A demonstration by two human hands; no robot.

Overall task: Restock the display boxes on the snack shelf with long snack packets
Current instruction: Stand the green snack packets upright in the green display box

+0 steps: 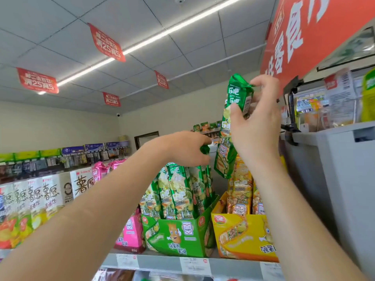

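A green display box [178,238] stands on the top shelf and holds several long green snack packets [180,191] upright. My left hand [186,149] reaches over them and pinches the top of one green packet at the back of the box. My right hand [257,118] is raised higher and grips a long green snack packet [233,122] that hangs nearly upright above the gap between the boxes. A yellow display box [241,238] to the right holds long yellow packets [241,191].
The shelf edge [162,262] carries price tags. Pink bags [132,232] and white chip bags [40,199] fill the left of the shelf. A grey shelf end panel [345,179] with a black clamp and a red sign [304,33] stands close on the right.
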